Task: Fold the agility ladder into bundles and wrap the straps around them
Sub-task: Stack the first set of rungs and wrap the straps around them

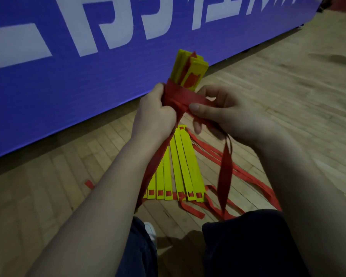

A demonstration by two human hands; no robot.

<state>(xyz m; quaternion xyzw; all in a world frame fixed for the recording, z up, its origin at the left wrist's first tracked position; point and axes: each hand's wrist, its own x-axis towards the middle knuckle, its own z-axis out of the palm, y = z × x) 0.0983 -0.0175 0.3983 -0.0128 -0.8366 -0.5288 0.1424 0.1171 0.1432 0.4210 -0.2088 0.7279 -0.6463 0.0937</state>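
Two hands work here: the left hand squeezes the yellow bundle, the right hand pinches the red strap. Pull it tight and flat.

Floor: pale wooden boards laid in short strips, under and on every side of the left hand and right hand. Beyond both hands a blue banner stands at floor level, running from the far left up to the upper right. It carries large white characters, cut off at the top. Light is dim. Far right of the right hand there is a dark blurred patch on the boards, not identifiable.
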